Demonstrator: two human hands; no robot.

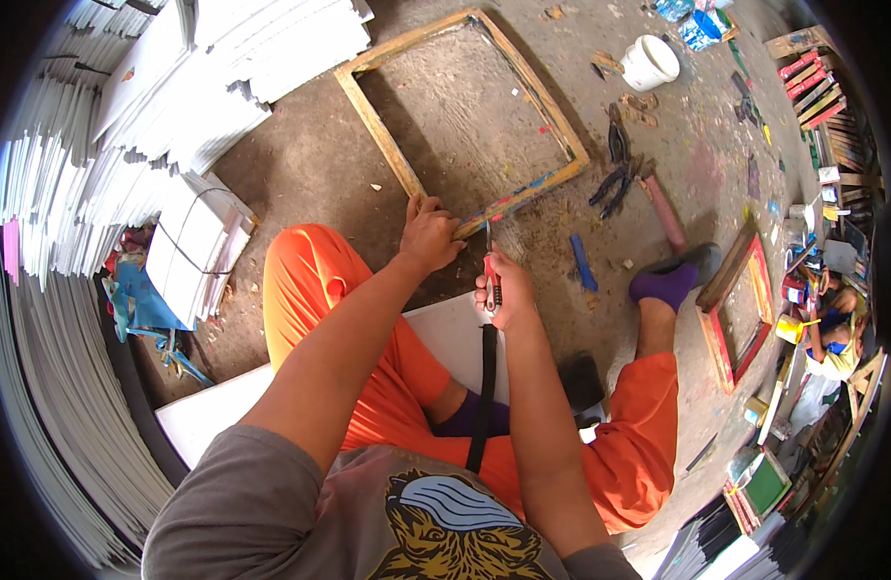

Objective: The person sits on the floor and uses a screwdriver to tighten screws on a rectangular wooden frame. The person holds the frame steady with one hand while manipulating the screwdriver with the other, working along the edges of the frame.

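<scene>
A wooden screen frame (379,133) lies on the floor ahead of me, with paint marks along its near side. My left hand (432,236) is closed around its near left corner. In my right hand (508,292) is a red-handled utility knife (492,273), its blade pointing away from me. The blade's tip is at the frame's near edge; whether it touches the wood I cannot tell. A dark strap (483,396) runs from below my right hand toward my body, over a white board (455,311).
Right of the frame lie black pliers (613,191), a blue strip (583,263) and a reddish rod (666,215). A white bucket (650,63) stands beyond. A smaller red-edged frame (726,353) lies right of my foot. Stacked white sheets (49,174) fill the left. Another person (837,333) sits far right.
</scene>
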